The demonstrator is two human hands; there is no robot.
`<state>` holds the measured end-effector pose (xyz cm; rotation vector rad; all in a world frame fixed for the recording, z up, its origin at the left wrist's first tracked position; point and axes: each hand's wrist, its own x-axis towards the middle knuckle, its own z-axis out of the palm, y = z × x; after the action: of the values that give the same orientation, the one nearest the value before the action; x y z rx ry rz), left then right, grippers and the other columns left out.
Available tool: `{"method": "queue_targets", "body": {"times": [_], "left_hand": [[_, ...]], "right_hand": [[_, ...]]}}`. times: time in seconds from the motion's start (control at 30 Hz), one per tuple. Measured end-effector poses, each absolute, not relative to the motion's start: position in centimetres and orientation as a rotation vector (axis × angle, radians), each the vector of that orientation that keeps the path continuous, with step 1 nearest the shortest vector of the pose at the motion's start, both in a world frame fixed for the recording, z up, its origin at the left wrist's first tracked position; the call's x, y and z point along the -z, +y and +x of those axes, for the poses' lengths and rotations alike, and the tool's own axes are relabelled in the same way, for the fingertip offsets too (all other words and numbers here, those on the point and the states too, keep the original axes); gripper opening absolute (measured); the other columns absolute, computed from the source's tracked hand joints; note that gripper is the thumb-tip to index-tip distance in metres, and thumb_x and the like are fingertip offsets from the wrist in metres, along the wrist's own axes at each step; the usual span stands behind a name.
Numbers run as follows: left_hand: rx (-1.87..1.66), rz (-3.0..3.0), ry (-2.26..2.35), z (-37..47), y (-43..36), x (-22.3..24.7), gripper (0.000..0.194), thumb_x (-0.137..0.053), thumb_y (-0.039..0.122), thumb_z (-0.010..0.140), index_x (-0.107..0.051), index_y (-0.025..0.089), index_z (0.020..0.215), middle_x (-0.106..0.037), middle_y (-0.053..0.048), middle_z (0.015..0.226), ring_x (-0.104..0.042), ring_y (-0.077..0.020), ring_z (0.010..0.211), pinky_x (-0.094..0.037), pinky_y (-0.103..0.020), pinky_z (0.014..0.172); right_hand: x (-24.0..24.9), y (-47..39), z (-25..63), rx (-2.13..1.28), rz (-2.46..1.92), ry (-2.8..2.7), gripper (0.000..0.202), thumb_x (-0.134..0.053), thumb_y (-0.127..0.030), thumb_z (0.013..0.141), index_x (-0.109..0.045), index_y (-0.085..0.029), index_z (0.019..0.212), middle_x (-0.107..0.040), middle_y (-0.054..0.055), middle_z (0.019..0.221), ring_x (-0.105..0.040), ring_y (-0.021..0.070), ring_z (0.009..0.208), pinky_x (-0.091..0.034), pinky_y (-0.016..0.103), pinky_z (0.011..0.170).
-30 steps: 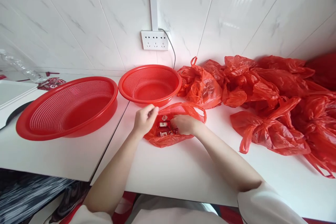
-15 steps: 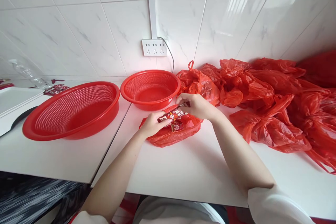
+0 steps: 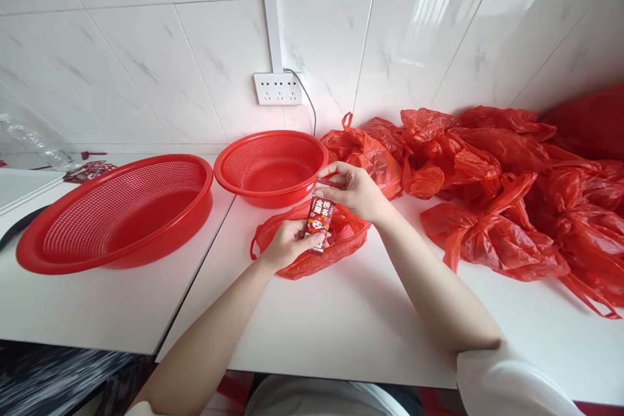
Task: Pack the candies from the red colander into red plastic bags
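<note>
Dark red packet (image 3: 320, 214), printed with white characters and a cartoon figure, stands tilted between the person's two hands, just above the mouth of an open red bag (image 3: 322, 264). The left hand (image 3: 288, 244) has its lower end in a narrow pinch, thumb laid across the front; the right hand (image 3: 358, 194) pinches the upper end between thumb and fingers. Whether anything else sits behind the packet in either grip, I cannot tell. A second ago the right hand was down inside the bag and the left was curled at its edge; half a second ago the packet lay crosswise between them, and now it is turned nearly lengthwise, its printed front towards the camera. So it is out of the bag and held at both ends, which leaves no hand gripping the bag; that slumps open on the white table (image 3: 370, 331), a handle loop flopped to the left. Just behind the bag sits the smaller red basin (image 3: 270, 198), with nothing visible in it, and to the left the larger red basin (image 3: 170, 234), likewise bare inside. Farther right, a heap of red bags (image 3: 497, 240) spreads towards the tiled wall (image 3: 331, 32).
</note>
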<state>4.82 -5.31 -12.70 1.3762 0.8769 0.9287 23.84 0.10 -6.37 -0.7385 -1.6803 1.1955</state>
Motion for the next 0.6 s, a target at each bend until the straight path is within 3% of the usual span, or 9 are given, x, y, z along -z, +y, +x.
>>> {"method": "queue_targets", "body": {"times": [0.13, 0.27, 0.43, 0.6], "left_hand": [[-0.978, 1.325, 0.866, 5.2, -5.2, 13.4, 0.025, -0.073, 0.035, 0.078, -0.075, 0.016, 0.093, -0.075, -0.011, 0.091, -0.072, -0.0274, 0.085, -0.06, -0.041, 0.078], [-1.024, 1.311, 0.882, 5.4, -5.0, 13.7, 0.024, -0.073, 0.035, 0.079, -0.076, 0.015, 0.091, -0.075, -0.011, 0.088, -0.072, -0.0268, 0.082, -0.059, -0.042, 0.081], [-1.042, 1.298, 0.914, 5.5, -4.9, 14.0, 0.022, -0.072, 0.036, 0.079, -0.076, 0.017, 0.091, -0.076, -0.009, 0.089, -0.072, -0.0271, 0.086, -0.059, -0.042, 0.083], [-1.052, 1.372, 0.933, 5.6, -5.1, 14.0, 0.022, -0.074, 0.033, 0.077, -0.077, 0.018, 0.093, -0.076, -0.009, 0.092, -0.073, -0.0289, 0.087, -0.059, -0.042, 0.082]], "right_hand": [[6.4, 0.2, 23.6, -1.214, -0.788, -1.706, 0.037, -0.067, -0.051, 0.081, -0.062, -0.018, 0.097, -0.068, 0.003, 0.084, -0.064, 0.0155, 0.074, -0.054, 0.029, 0.069], [6.4, 0.6, 23.8, -1.305, -0.855, -1.75, 0.049, -0.052, -0.062, 0.087, -0.066, -0.016, 0.08, -0.068, 0.003, 0.076, -0.061, 0.0143, 0.069, -0.051, 0.027, 0.068], [6.7, 0.9, 24.1, -1.354, -0.775, -1.861, 0.039, -0.071, -0.053, 0.076, -0.07, -0.014, 0.081, -0.071, 0.003, 0.079, -0.062, 0.0152, 0.07, -0.05, 0.027, 0.068], [6.5, 0.9, 24.4, -1.362, -0.761, -1.874, 0.033, -0.073, -0.047, 0.075, -0.07, -0.014, 0.077, -0.07, 0.001, 0.077, -0.063, 0.0169, 0.074, -0.051, 0.028, 0.071]]}}
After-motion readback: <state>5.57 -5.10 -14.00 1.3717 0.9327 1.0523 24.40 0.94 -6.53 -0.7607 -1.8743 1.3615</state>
